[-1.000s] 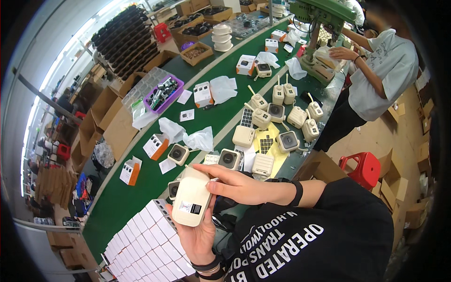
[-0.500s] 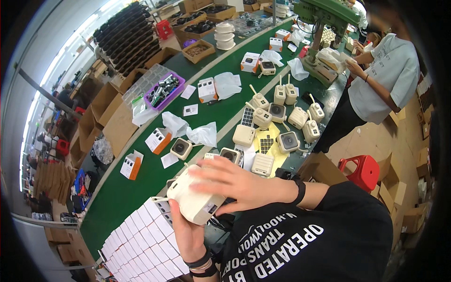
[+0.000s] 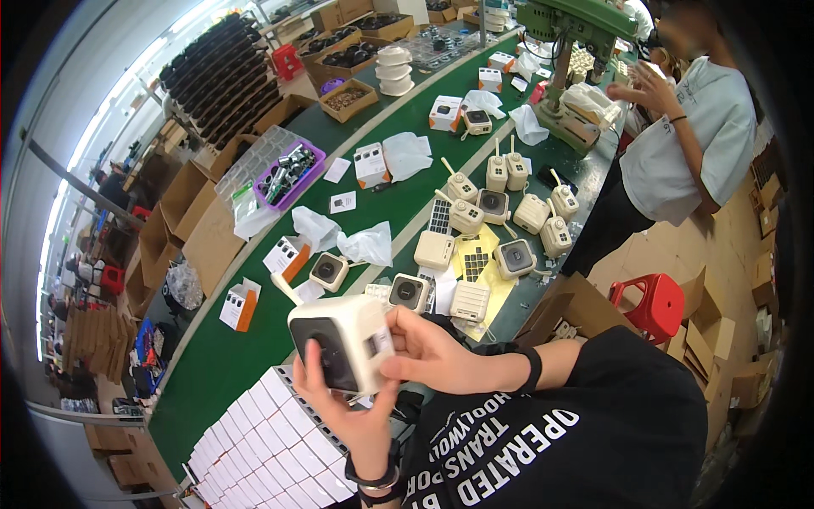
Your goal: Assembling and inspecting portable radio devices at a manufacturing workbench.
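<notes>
Between my two hands, above the near edge of the green bench, is a cream box-shaped device [image 3: 362,335] with rounded corners. Its dark square front panel faces left and a cream stalk sticks up from its far corner. My left hand [image 3: 360,420] supports it from below, fingers against the dark panel. On its right side, my right hand [image 3: 432,352] grips it by the edge near a small dark slot. Just beyond it, a similar device [image 3: 409,291] lies with its dark face up, beside a ribbed cream one [image 3: 471,301].
Stacked white boxes [image 3: 263,433] fill the bench's near left. Several similar devices stand around a yellow sheet [image 3: 500,293]. Farther off are small printed cartons [image 3: 370,164], a purple basket [image 3: 290,174] and a green drill press [image 3: 564,76]. A co-worker [image 3: 691,144] stands at right, near a red stool [image 3: 649,307].
The device has been turned so its dark panel shows. My right hand has moved from across its top to its right side. The co-worker's hands have risen.
</notes>
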Action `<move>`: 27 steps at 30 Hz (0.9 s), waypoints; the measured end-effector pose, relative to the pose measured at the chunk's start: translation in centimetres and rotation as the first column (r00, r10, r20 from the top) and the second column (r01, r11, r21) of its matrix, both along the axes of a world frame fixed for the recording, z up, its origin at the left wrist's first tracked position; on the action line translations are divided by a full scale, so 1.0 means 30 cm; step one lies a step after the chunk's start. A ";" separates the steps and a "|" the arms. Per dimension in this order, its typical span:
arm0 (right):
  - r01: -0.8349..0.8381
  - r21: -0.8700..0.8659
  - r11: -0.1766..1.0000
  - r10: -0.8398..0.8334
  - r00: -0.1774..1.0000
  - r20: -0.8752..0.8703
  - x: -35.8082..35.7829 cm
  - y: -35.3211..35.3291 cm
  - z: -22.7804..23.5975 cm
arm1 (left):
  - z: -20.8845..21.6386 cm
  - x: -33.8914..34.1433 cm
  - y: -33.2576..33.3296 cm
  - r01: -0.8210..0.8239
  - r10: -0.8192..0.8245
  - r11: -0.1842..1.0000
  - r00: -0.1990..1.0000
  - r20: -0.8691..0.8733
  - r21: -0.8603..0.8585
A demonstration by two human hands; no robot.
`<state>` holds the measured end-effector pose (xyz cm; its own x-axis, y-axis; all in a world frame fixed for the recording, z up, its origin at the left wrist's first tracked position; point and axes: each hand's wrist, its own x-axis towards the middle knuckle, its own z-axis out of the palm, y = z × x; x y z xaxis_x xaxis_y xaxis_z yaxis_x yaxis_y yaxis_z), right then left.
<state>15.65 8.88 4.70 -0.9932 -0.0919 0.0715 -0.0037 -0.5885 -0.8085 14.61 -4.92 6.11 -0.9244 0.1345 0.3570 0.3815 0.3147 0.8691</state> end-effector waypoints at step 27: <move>-0.105 0.110 0.988 0.100 0.994 0.047 -0.005 0.114 0.044 | 0.049 -0.029 -0.040 0.076 -0.317 0.830 0.879 0.356 0.552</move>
<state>15.51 12.30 6.02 -0.9800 -0.1985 0.0143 0.0866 -0.4896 -0.8676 13.75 -6.13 7.58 -0.9704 0.2411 0.0139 -0.0503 -0.2579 0.9649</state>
